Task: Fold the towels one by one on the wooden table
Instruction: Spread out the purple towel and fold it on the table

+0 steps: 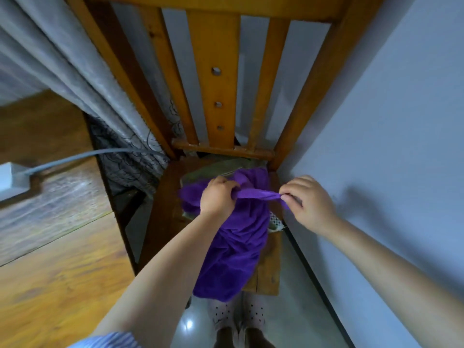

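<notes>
Both hands are clamped on one purple towel over the seat of the wooden chair: the left hand bunches a fistful, the right hand pinches a stretched corner, the two held a little apart. The towel's lower end droops past the chair's front edge toward the floor. I'd worry it drags on the floor or snags the chair if lifted carelessly. Under it on the seat lies a greenish cloth, which might get pulled along. The wooden table stands left of the chair. I count one purple towel, one greenish cloth, one chair.
</notes>
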Demonstrator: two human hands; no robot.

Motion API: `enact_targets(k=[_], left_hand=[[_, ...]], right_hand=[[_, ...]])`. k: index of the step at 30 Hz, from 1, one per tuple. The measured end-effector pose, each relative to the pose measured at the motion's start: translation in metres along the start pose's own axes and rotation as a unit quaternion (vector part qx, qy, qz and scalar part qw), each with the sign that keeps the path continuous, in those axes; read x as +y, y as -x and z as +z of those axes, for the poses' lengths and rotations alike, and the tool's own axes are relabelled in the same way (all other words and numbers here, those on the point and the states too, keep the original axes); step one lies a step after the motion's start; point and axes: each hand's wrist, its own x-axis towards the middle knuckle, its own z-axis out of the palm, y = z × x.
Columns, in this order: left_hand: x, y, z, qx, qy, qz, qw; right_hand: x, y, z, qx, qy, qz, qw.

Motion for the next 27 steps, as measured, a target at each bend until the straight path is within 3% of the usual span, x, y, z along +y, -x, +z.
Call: enact_targets(k=[3, 6, 14, 18, 22, 25, 27], left_hand=[[0.002, 0.012, -0.022, -0.002, -0.023, -0.026, 0.999], [0.003, 0.027, -0.060, 0.022, 0.039, -0.089, 0.995], [0.018, 0.081, -0.209, 0.033, 0.130, -0.064, 0.989], [0.024, 0.132, -0.299, 0.047, 0.353, -0.056, 0.933], [0.006, 0.205, -0.381, 0.010, 0.450, -0.015, 0.893], [-0.020, 0.268, -0.432, 0.065, 0.478, -0.005, 0.876], [-0.043, 0.317, -0.464, 0.160, 0.496, 0.024, 0.853]], right_hand=[[-0.001, 0.007, -0.028, 0.044, -0.020, 0.085, 0.995], [-0.015, 0.003, -0.053, 0.092, -0.024, 0.113, 0.989], [-0.086, -0.040, -0.110, 0.132, -0.056, 0.139, 0.980], [-0.144, -0.065, -0.141, 0.140, -0.066, 0.067, 0.986], [-0.230, -0.091, -0.165, 0.165, -0.093, -0.017, 0.982], [-0.303, -0.106, -0.175, 0.158, -0.129, -0.066, 0.977], [-0.359, -0.108, -0.178, 0.149, -0.165, -0.116, 0.968]])
